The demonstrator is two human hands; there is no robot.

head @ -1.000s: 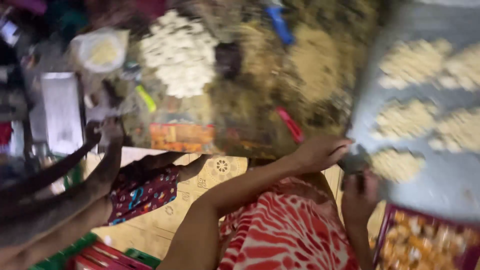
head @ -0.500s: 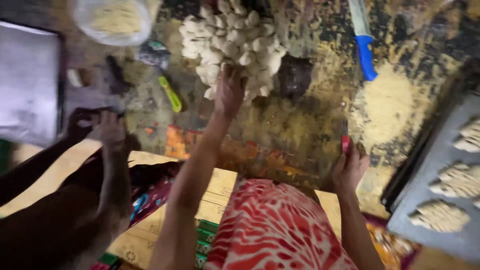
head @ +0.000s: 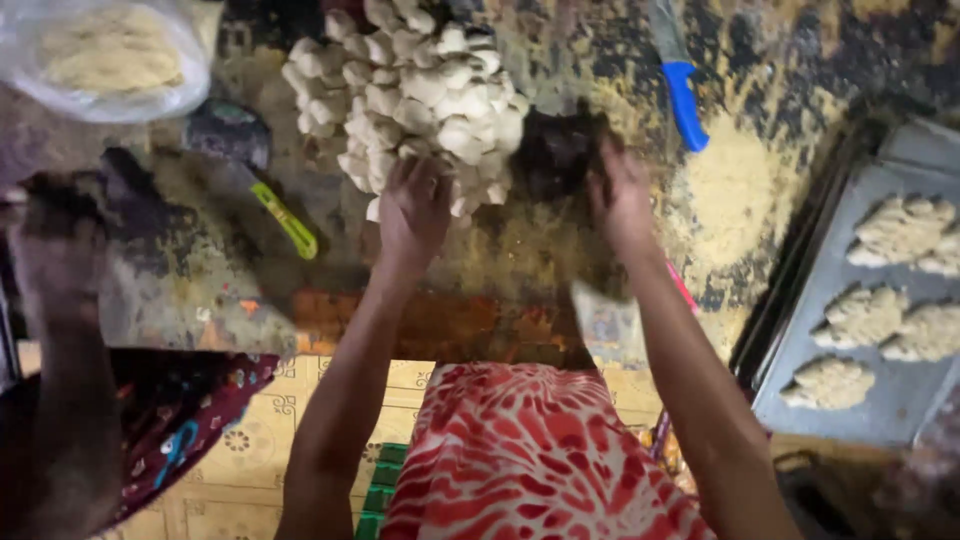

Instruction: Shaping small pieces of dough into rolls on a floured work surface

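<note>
Dough pieces [head: 410,90] heaped; left hand [head: 415,205] touching, right hand [head: 618,195] beside

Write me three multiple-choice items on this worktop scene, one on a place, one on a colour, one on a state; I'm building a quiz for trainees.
1. Where is the left hand?
A. At the near edge of the heap of pale dough pieces
B. On the metal tray
C. Inside the plastic bag

2. What colour is the handle of the knife at the top?
A. Red
B. Blue
C. Black

3. What state is the metal tray at the right in?
A. Bare
B. Stacked with knives
C. Carrying shaped dough pieces

Answers: 1 A, its fingers reach into the heap's near edge; 2 B, the handle is plainly blue; 3 C, several pale shaped pieces lie on it.
</note>
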